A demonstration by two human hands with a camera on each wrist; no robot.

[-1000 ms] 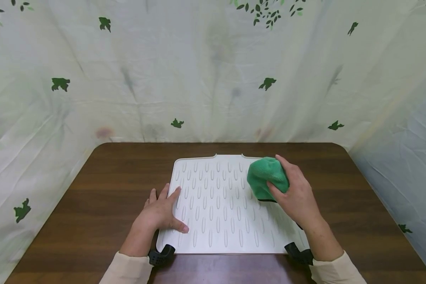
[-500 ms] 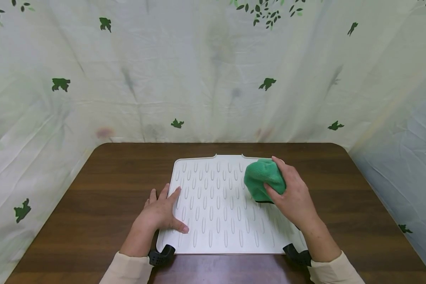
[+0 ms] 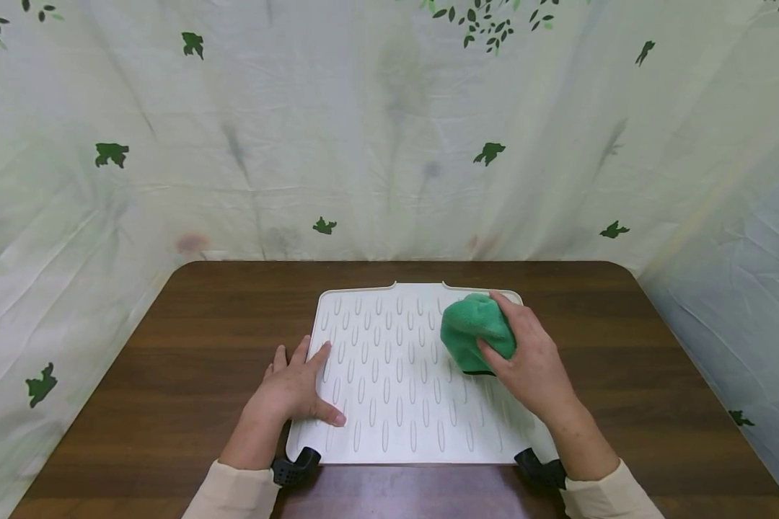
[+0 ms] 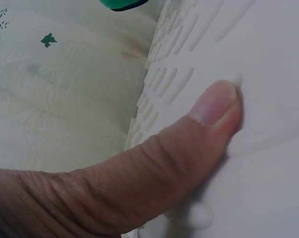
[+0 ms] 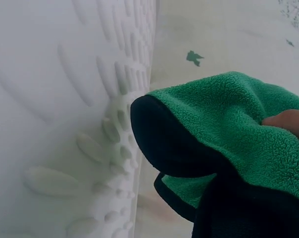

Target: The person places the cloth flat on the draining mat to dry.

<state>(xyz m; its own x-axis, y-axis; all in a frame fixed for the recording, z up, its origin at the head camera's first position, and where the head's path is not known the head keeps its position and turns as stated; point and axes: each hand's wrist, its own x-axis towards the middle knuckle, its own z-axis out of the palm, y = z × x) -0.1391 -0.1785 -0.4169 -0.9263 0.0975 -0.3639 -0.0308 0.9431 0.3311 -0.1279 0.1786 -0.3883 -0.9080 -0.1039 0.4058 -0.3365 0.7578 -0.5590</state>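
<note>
A white tray (image 3: 389, 425) with rows of raised oval ridges lies flat on the table. My left hand (image 3: 292, 389) rests at its left edge with fingers spread; in the left wrist view the thumb (image 4: 179, 153) presses on the ridged surface. Over the right part of the tray, my right hand (image 3: 535, 360) grips a bunched green cloth (image 3: 475, 331) between thumb and fingers. The right wrist view shows the fuzzy green cloth (image 5: 228, 119) with its dark edging near the ridges. The underside of the cloth is hidden in the head view.
The brown wooden table (image 3: 169, 389) has rounded far corners. Behind it and along both sides hangs a pale curtain (image 3: 389, 144) with green leaf shapes. A black wrist device (image 3: 295, 467) sits at the left wrist, another black device (image 3: 539, 468) at the right.
My right hand has shifted a little to the left and toward me with the green cloth, uncovering the tray's far right corner. My left hand and the tray have stayed put.
</note>
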